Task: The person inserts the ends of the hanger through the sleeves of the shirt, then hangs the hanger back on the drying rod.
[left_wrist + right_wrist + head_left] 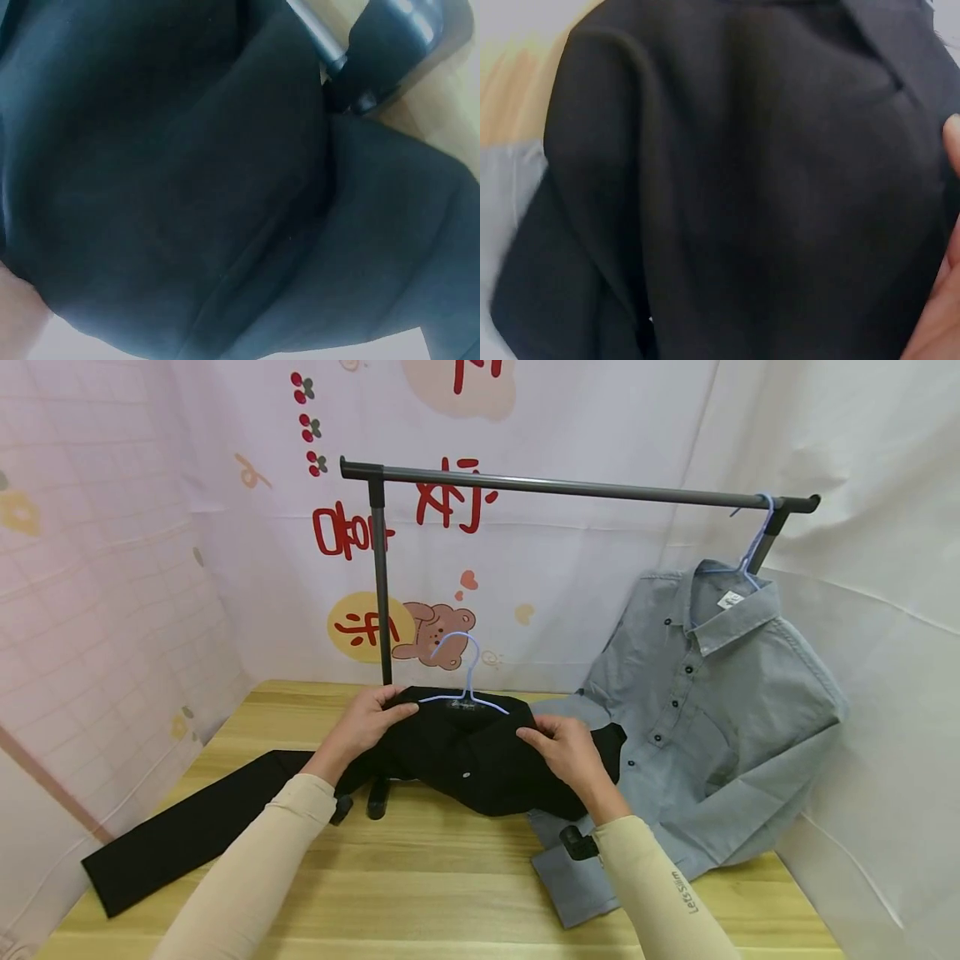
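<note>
Both hands hold a black shirt (480, 760) up by its shoulders, over the table. My left hand (367, 727) pinches the shoulder at the left, thumb in front of the cloth. At the other shoulder, my right hand (566, 747) grips the fabric in the same way. A pale blue hanger (471, 681) sits in the shirt's neck, its hook standing free above the collar. One long black sleeve (202, 814) stretches over the table to the left. In the wrist views, black cloth fills most of the picture, with part of the right hand (941, 307) at the edge.
A dark metal clothes rack (570, 487) stands behind the hands, its bar high above the table. At the bar's right end hangs a grey-blue shirt (712, 693) on another pale blue hanger (750, 560); its lower part lies on the wooden table (420, 893). White printed curtains surround the table.
</note>
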Demonstrator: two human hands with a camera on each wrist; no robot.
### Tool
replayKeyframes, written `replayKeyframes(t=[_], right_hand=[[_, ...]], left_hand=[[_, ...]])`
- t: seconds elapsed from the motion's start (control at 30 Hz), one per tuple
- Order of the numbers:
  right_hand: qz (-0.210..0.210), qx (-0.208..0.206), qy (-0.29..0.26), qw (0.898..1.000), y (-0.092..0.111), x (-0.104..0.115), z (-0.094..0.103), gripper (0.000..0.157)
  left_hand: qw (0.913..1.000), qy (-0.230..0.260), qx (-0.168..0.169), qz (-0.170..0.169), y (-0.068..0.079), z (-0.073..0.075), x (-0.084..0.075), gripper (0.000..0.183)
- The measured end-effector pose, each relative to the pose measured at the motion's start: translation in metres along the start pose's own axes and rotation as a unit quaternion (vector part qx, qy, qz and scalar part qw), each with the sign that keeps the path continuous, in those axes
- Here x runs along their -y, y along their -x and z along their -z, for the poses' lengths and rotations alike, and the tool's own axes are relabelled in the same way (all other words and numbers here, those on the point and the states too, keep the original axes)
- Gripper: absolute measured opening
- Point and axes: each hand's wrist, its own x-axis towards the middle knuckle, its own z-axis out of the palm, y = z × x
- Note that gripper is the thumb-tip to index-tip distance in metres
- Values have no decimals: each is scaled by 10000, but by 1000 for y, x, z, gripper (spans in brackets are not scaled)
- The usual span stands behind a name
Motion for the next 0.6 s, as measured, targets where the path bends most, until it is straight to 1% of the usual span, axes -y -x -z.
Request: replayKeyframes(t=[0.1, 0.13, 0.3, 0.37, 0.43, 0.57, 0.6], right_hand=[[29, -425, 296, 9987, 8, -1, -8, 25], [72, -564, 342, 9978, 12, -2, -10, 27], [150, -1061, 266, 9939, 30, -11, -21, 30], [75, -1126, 167, 9935, 35, -15, -24, 35], [-20, -1130, 102, 9935, 39, -18, -26, 40], [-192, -893, -36, 9958, 45, -20, -27, 40], [-226, -801, -54, 9965, 46, -21, -27, 37]], left_hand=[[9998, -131, 6, 135, 2, -4, 3, 19], [9996, -218, 17, 149, 3, -6, 4, 20], [9953, -920, 94, 293, 7, -11, 7, 25], [9924, -1187, 99, 312, 9, -12, 9, 28], [9910, -1296, 125, 317, 12, -12, 12, 29], [9920, -1204, 141, 363, 16, -13, 18, 26], [9927, -1131, 146, 392, 17, -14, 20, 24]])
